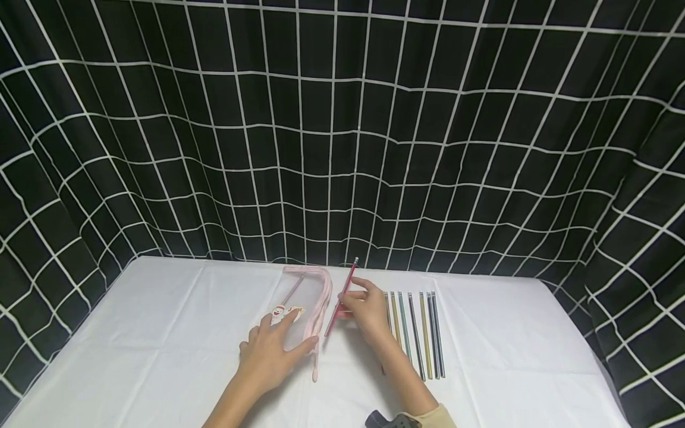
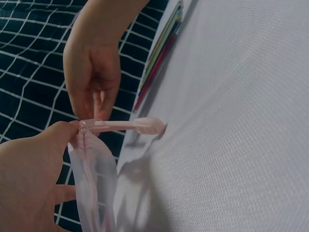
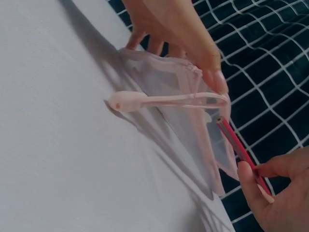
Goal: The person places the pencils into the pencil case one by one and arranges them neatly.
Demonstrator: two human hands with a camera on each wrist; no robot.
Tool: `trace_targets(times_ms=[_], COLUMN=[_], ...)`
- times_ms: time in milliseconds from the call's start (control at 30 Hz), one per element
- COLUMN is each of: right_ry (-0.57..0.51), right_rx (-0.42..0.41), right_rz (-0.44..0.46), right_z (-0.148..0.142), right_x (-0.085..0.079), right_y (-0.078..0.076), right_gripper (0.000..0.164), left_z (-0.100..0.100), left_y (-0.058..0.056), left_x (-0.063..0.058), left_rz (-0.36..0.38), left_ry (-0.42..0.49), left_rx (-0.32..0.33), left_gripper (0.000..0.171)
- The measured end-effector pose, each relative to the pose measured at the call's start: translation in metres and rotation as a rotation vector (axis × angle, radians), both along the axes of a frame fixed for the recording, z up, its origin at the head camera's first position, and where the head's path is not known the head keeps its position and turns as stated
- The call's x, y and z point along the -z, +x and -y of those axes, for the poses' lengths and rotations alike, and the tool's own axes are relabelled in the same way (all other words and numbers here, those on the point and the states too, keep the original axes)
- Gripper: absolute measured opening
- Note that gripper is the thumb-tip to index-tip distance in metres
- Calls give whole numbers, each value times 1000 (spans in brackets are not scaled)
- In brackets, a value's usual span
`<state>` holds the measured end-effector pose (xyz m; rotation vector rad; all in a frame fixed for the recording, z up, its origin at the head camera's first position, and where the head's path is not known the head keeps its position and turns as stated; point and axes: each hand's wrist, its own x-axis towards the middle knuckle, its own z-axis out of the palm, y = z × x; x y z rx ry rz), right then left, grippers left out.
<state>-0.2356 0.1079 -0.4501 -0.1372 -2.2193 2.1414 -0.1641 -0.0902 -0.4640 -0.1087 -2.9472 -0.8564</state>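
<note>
A see-through pencil case (image 1: 324, 291) with pink zipper edging lies on the white table. My left hand (image 1: 269, 358) holds it, thumb at the near end of the zipper edge and fingers spread over its printed side. Inside it a pencil (image 1: 293, 289) shows through. Its pink pull strap (image 3: 129, 101) hangs from the zipper end. My right hand (image 1: 370, 310) pinches a red-pink pencil (image 1: 348, 283) between thumb and fingers, just right of the case and tilted. In the right wrist view the pencil's lower end is close to the case's zipper edge.
Several dark, gold and green pencils (image 1: 417, 337) lie side by side on the white tablecloth (image 1: 503, 339) to the right. My right forearm covers part of the row. A black curtain (image 1: 342, 131) with a white grid stands behind and around the table.
</note>
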Motion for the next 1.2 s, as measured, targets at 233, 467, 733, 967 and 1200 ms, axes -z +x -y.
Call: trace_targets(times_ms=[233, 467, 733, 967, 1200], right_ry=[-53, -64, -72, -50, -45], right_rx=[34, 30, 21, -16, -49], right_rz=[4, 10, 10, 28, 41], right_z=[10, 16, 20, 23, 25], right_x=[2, 5, 10, 10, 10], right_y=[2, 2, 4, 8, 10], right_gripper=[60, 63, 61, 60, 61], left_z=[0, -1, -1, -1, -1], left_y=[-1, -2, -1, 0, 0], left_x=[2, 3, 2, 2, 2], left_rz=[-2, -7, -7, -8, -26], left_ry=[-4, -4, -4, -1, 1], left_rx=[-5, -9, -6, -2, 1], left_gripper=[73, 73, 74, 73, 73])
